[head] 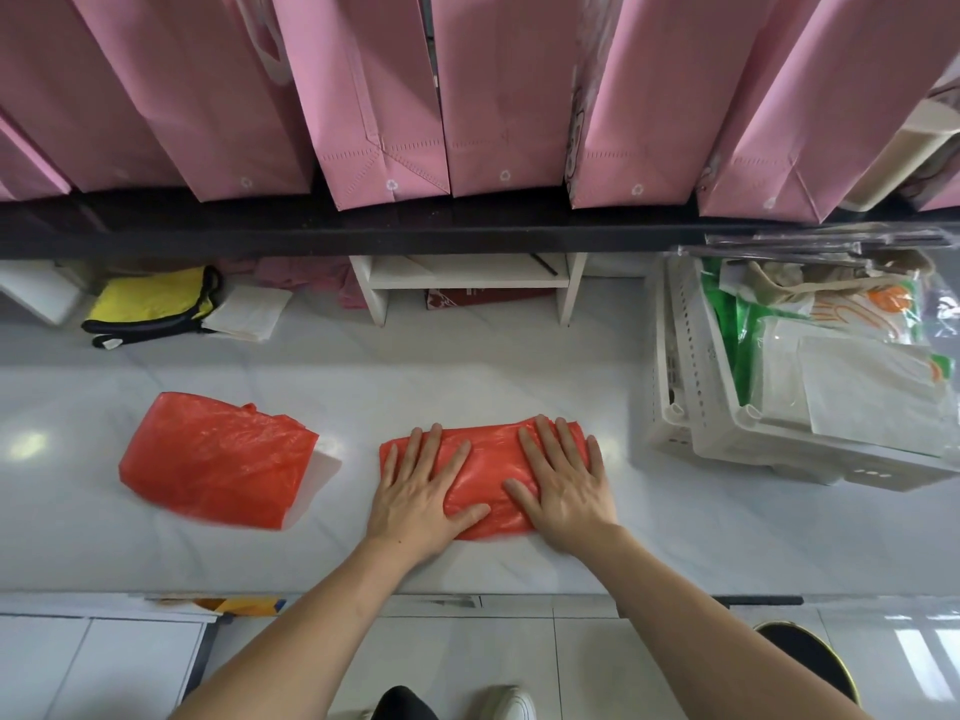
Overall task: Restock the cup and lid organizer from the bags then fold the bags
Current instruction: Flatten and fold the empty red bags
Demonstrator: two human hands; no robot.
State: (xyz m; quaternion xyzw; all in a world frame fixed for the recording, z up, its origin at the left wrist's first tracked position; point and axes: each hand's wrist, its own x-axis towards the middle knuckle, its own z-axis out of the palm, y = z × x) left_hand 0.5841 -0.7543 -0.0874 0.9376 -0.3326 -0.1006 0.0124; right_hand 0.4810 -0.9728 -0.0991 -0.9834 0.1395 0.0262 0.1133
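The left hand [423, 493] lies flat with fingers spread and straight, pressing on the left half of a folded red bag [488, 475]; the right hand [563, 485] presses the right half in the same released, palm-down way. The bag between them is thin, glossy, crinkled plastic, folded to a rough rectangle near the front edge of the counter [467, 376], whose surface is white, smooth and shiny with faint veining. Much of the bag is hidden under the palms.

Toward the counter's left side, well apart, lies a second red bag [218, 459], of the same wrinkled film, folded into a looser, slanted shape with a small knot-like tuft at its far edge.

At the right edge stand white perforated plastic baskets [727, 433], nested and holding flat paper and plastic packets with green and orange print; the lettering is too small to read. At the back edge stands a small white shelf unit [467, 278], partly hidden by a dark ledge, and to the left a yellow cloth with black trim [156, 304]. Pink non-woven bags [467, 96] hang above, each stamped with a small round mark that cannot be made out.
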